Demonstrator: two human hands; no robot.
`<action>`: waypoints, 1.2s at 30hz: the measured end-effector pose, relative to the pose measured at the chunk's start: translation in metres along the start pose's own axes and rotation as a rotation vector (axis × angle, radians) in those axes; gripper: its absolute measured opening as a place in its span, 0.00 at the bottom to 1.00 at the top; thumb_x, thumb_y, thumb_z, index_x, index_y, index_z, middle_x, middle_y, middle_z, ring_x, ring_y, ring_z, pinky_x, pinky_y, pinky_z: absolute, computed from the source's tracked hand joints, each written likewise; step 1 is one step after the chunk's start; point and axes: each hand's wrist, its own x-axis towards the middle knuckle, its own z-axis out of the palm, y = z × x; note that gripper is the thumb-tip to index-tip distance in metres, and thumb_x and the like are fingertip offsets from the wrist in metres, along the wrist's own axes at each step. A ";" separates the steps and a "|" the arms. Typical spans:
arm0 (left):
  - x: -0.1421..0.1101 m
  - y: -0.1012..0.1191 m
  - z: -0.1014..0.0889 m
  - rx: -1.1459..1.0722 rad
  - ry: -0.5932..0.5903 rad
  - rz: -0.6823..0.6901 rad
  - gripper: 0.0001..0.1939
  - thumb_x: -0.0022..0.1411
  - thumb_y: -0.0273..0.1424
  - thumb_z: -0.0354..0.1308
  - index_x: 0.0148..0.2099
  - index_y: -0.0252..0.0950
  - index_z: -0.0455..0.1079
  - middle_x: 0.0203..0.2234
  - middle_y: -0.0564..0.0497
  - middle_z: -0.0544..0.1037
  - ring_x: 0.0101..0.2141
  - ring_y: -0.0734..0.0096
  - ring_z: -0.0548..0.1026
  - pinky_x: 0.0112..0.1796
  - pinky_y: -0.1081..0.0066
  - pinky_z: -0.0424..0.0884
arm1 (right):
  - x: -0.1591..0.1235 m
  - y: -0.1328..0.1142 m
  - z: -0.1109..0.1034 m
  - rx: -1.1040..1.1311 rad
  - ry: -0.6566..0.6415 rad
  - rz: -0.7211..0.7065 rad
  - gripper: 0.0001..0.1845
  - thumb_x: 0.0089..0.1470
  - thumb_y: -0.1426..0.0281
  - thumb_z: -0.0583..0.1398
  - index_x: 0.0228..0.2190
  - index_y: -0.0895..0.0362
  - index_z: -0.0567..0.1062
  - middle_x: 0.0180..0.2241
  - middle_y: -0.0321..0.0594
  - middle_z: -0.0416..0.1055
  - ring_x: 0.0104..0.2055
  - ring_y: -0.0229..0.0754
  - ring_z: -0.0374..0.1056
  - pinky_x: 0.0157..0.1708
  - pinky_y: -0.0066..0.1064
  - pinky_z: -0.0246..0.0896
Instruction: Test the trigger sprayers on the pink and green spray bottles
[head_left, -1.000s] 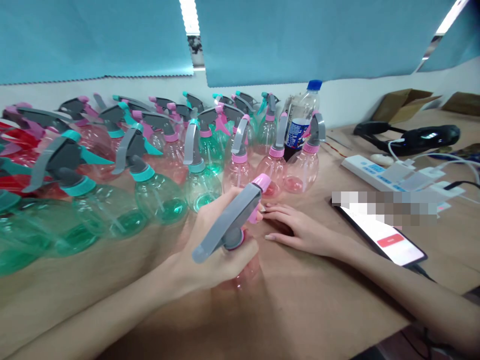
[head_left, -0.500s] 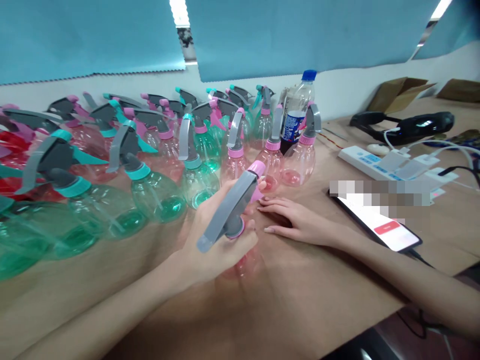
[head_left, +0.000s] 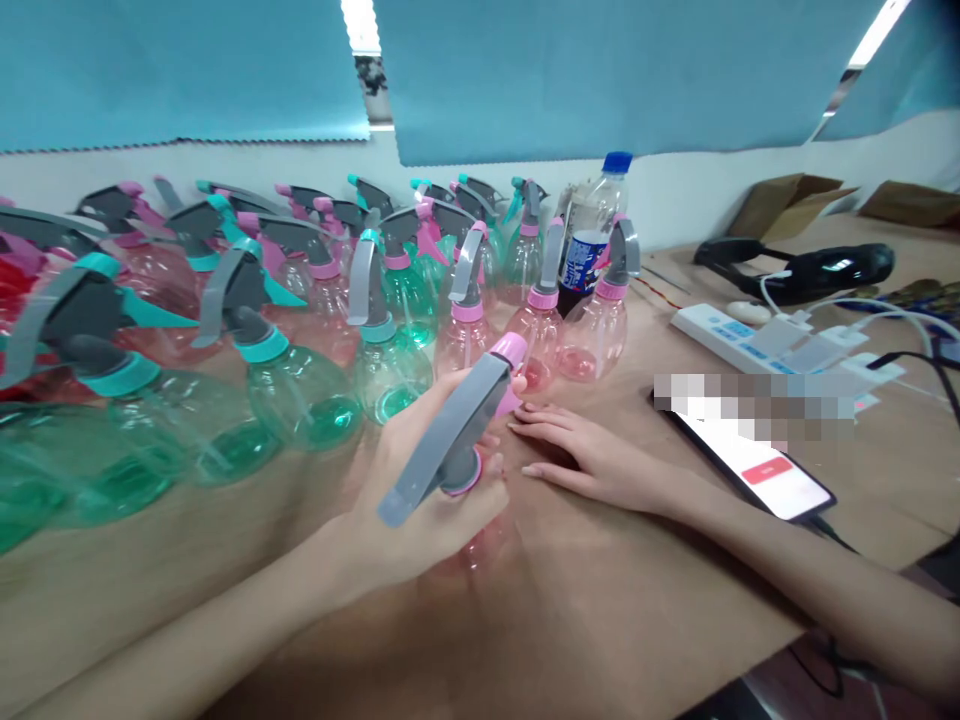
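Note:
My left hand [head_left: 420, 490] is wrapped around a pink spray bottle [head_left: 459, 425] with a grey and pink trigger head. Its neck is in my grip, and my fingers hide much of the trigger and the upper body. The bottle's clear pink base shows below the hand, low over or on the brown tabletop [head_left: 615, 610]. Just to the right, my right hand [head_left: 581, 455] lies palm down on the table with its fingers stretched out, holding nothing. Beyond both hands stand more pink spray bottles [head_left: 596, 335], and a green spray bottle [head_left: 390, 375] stands behind my left hand.
Rows of green and pink spray bottles fill the left and back. A drink bottle [head_left: 589, 260] with a blue cap stands behind them. At the right lie a phone [head_left: 780, 480], a white power strip [head_left: 720, 330] with plugged-in chargers, a black headset-like device [head_left: 832, 272] and cardboard [head_left: 780, 210].
The view has shifted slightly, so most things sit a little further left and lower. My left hand keeps its grip on the spray bottle, and my right hand stays flat.

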 end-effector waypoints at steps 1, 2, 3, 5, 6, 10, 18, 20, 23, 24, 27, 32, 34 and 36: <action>0.000 0.000 0.000 -0.024 -0.002 0.013 0.21 0.51 0.28 0.51 0.49 0.40 0.65 0.38 0.51 0.76 0.31 0.70 0.76 0.37 0.69 0.76 | 0.000 0.000 0.001 -0.003 0.002 0.002 0.29 0.63 0.55 0.53 0.59 0.58 0.64 0.62 0.50 0.62 0.65 0.51 0.54 0.63 0.50 0.52; 0.000 0.000 0.000 -0.056 -0.001 0.025 0.19 0.51 0.27 0.52 0.48 0.39 0.65 0.38 0.51 0.76 0.30 0.71 0.76 0.36 0.70 0.76 | 0.000 -0.001 0.001 -0.002 0.006 0.002 0.29 0.63 0.56 0.53 0.59 0.57 0.64 0.61 0.50 0.62 0.66 0.51 0.54 0.63 0.51 0.52; 0.000 0.001 0.000 -0.087 -0.003 0.030 0.18 0.51 0.26 0.52 0.45 0.39 0.66 0.38 0.51 0.76 0.29 0.72 0.76 0.36 0.71 0.76 | -0.001 -0.001 0.001 0.002 0.009 0.001 0.28 0.63 0.56 0.53 0.60 0.56 0.64 0.61 0.49 0.62 0.66 0.51 0.54 0.63 0.51 0.52; -0.001 0.002 0.000 -0.113 -0.012 0.015 0.15 0.50 0.25 0.52 0.42 0.39 0.66 0.38 0.52 0.75 0.29 0.73 0.76 0.35 0.72 0.75 | -0.001 -0.002 0.001 0.010 0.013 -0.001 0.28 0.63 0.56 0.53 0.60 0.56 0.64 0.62 0.49 0.62 0.66 0.51 0.54 0.63 0.51 0.52; -0.001 0.002 0.000 -0.113 -0.014 0.006 0.14 0.50 0.25 0.52 0.41 0.39 0.65 0.37 0.52 0.75 0.29 0.73 0.75 0.34 0.72 0.75 | -0.001 -0.002 0.001 0.011 0.011 0.000 0.28 0.63 0.56 0.53 0.60 0.56 0.64 0.62 0.49 0.62 0.66 0.51 0.53 0.63 0.51 0.52; -0.001 0.004 -0.001 -0.067 -0.004 -0.021 0.15 0.49 0.26 0.53 0.42 0.40 0.65 0.31 0.54 0.74 0.27 0.72 0.74 0.34 0.71 0.74 | -0.001 -0.001 0.001 0.021 0.013 0.000 0.29 0.63 0.56 0.53 0.60 0.57 0.64 0.62 0.50 0.62 0.66 0.51 0.53 0.63 0.51 0.52; -0.001 0.005 -0.003 -0.060 0.000 -0.003 0.21 0.47 0.26 0.52 0.47 0.41 0.64 0.30 0.55 0.73 0.28 0.70 0.74 0.35 0.69 0.75 | -0.002 0.001 0.004 0.039 0.024 0.002 0.28 0.62 0.57 0.55 0.60 0.55 0.64 0.62 0.48 0.62 0.66 0.52 0.53 0.62 0.52 0.52; -0.001 0.005 -0.003 -0.041 0.021 -0.003 0.21 0.48 0.26 0.52 0.47 0.40 0.63 0.31 0.54 0.73 0.29 0.69 0.74 0.36 0.67 0.75 | -0.002 0.001 0.004 0.033 0.018 0.008 0.28 0.62 0.56 0.54 0.60 0.56 0.64 0.62 0.49 0.61 0.66 0.52 0.53 0.63 0.51 0.52; -0.003 0.006 -0.002 -0.044 0.021 -0.012 0.22 0.48 0.25 0.52 0.48 0.40 0.61 0.31 0.54 0.73 0.31 0.68 0.75 0.37 0.67 0.75 | -0.002 0.001 0.004 0.034 0.013 0.011 0.28 0.62 0.56 0.54 0.59 0.56 0.65 0.62 0.49 0.61 0.66 0.52 0.53 0.63 0.52 0.52; -0.003 0.006 -0.002 -0.054 0.013 -0.020 0.22 0.48 0.25 0.52 0.48 0.41 0.61 0.32 0.54 0.73 0.32 0.68 0.75 0.38 0.67 0.75 | -0.003 0.001 0.004 0.038 0.018 0.010 0.28 0.62 0.57 0.54 0.59 0.56 0.65 0.62 0.49 0.61 0.66 0.52 0.53 0.63 0.52 0.52; -0.003 0.006 -0.002 -0.074 -0.006 -0.040 0.24 0.47 0.25 0.52 0.49 0.42 0.59 0.33 0.54 0.73 0.33 0.68 0.75 0.37 0.68 0.75 | -0.003 0.001 0.005 0.043 0.030 0.006 0.27 0.62 0.57 0.54 0.59 0.54 0.65 0.62 0.48 0.62 0.66 0.52 0.54 0.62 0.52 0.53; -0.002 0.005 -0.003 -0.047 -0.025 -0.041 0.20 0.49 0.27 0.51 0.46 0.44 0.60 0.30 0.56 0.72 0.27 0.69 0.74 0.32 0.69 0.74 | -0.003 0.001 0.005 0.035 0.025 0.012 0.28 0.62 0.56 0.54 0.60 0.54 0.64 0.62 0.48 0.62 0.66 0.52 0.53 0.62 0.51 0.53; -0.002 0.005 -0.003 -0.043 -0.023 -0.042 0.19 0.49 0.27 0.51 0.45 0.43 0.60 0.28 0.57 0.72 0.27 0.69 0.73 0.31 0.70 0.72 | -0.003 0.001 0.005 0.027 0.012 0.017 0.29 0.63 0.56 0.54 0.61 0.54 0.63 0.62 0.48 0.61 0.66 0.51 0.53 0.62 0.51 0.53; -0.001 0.007 -0.003 -0.040 -0.024 -0.047 0.18 0.48 0.26 0.50 0.44 0.43 0.59 0.25 0.58 0.70 0.25 0.70 0.72 0.30 0.71 0.71 | -0.003 0.001 0.005 0.019 -0.005 0.021 0.29 0.63 0.56 0.53 0.61 0.56 0.62 0.63 0.48 0.60 0.66 0.51 0.52 0.63 0.51 0.51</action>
